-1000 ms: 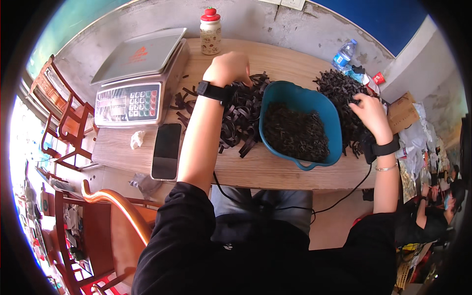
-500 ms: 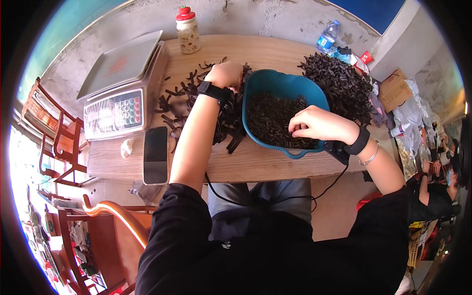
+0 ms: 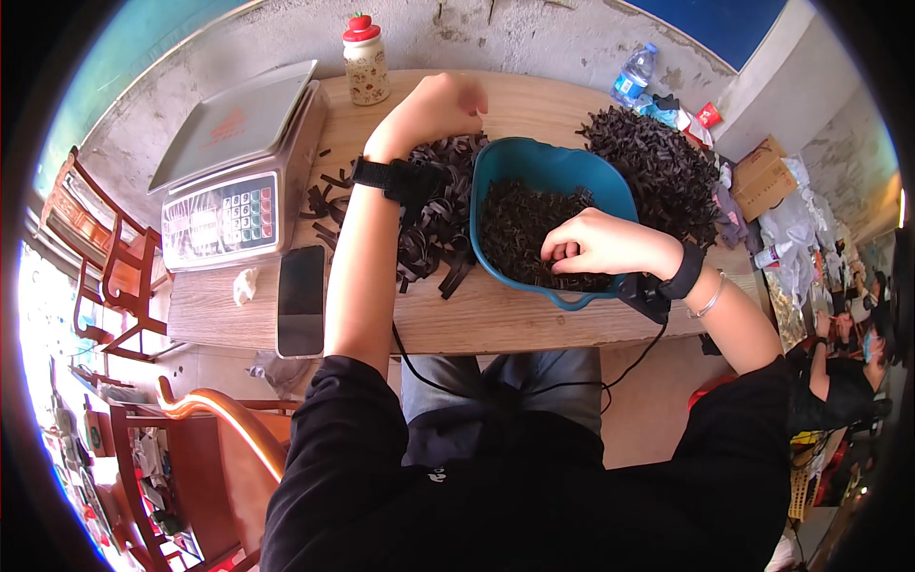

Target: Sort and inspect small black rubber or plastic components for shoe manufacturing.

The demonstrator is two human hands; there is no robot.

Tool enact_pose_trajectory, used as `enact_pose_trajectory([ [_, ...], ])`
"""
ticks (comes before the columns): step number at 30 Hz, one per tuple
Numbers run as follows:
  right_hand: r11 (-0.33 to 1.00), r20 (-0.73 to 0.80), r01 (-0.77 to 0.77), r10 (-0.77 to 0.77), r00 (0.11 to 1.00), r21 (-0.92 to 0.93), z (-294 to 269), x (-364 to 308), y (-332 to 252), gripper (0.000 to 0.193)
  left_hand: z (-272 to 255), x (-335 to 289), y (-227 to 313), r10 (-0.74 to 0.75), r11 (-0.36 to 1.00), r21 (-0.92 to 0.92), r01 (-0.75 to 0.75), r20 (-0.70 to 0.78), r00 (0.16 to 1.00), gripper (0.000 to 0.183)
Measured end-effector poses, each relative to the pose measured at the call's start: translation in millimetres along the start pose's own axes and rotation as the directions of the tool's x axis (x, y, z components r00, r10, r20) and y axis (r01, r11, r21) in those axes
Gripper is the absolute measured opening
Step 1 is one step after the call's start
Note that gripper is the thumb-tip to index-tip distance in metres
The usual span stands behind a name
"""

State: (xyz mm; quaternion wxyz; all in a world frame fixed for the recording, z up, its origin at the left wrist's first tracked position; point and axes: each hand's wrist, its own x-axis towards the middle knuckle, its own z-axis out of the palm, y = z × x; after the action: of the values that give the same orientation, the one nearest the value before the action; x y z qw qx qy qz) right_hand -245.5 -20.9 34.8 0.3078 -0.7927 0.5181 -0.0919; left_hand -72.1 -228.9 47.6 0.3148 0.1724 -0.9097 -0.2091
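Observation:
My left hand (image 3: pixel 440 109) is raised over the far part of the table, just beyond a loose pile of long black strips (image 3: pixel 440 219). Its fingers curl toward the right but are smeared by motion, so I cannot tell if they hold anything. A blue-green plastic basin (image 3: pixel 558 160) stands right of that pile, with many short black pieces (image 3: pixel 519 224) in it. Inside the basin's near right part, my right hand (image 3: pixel 615 246) is closed, fingers bent down against the pieces; what they grip is hidden.
A digital scale (image 3: pixel 224 181), a black phone (image 3: pixel 301 300) and a crumpled white tissue (image 3: pixel 245 286) are at the left. A red-capped jar (image 3: pixel 366 71) and a plastic bottle (image 3: pixel 634 76) stand at the back. A heap of black pieces (image 3: pixel 658 172) lies right of the basin.
My left hand has lifted off the strip pile, moving away from me and slightly left. My right hand has shifted a little left within the basin.

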Motion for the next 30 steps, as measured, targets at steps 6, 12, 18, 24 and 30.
enact_pose_trajectory([
  [6, 0.989, 0.030, -0.150, 0.150, 0.988, -0.001, -2, 5, -5, 0.015, -5, 3, 3, -0.116, 0.909, -0.405, 0.097, -0.022, 0.993, 0.017],
  [12, 0.968, -0.149, -0.190, 0.214, 0.965, 0.161, -17, -4, -7, 0.014, -19, 0, 24, -0.003, 0.717, -0.689, -0.103, -0.151, 0.989, 0.024],
  [18, 0.876, -0.481, 0.227, 0.007, 0.877, 0.426, -50, -13, -50, 0.013, -41, -12, 71, 0.044, 0.744, -0.640, -0.190, -0.236, 0.971, 0.024],
  [24, 0.798, -0.780, 0.592, -0.297, 0.550, 0.113, -48, -9, -110, 0.020, -59, -44, 118, 0.120, 0.485, -0.845, -0.224, -0.189, 0.975, 0.015],
  [30, 0.608, -0.854, 0.793, -0.428, 0.295, -0.031, -35, 5, -124, 0.029, -64, -62, 142, 0.171, 0.241, -0.960, -0.142, -0.102, 0.980, 0.010],
])
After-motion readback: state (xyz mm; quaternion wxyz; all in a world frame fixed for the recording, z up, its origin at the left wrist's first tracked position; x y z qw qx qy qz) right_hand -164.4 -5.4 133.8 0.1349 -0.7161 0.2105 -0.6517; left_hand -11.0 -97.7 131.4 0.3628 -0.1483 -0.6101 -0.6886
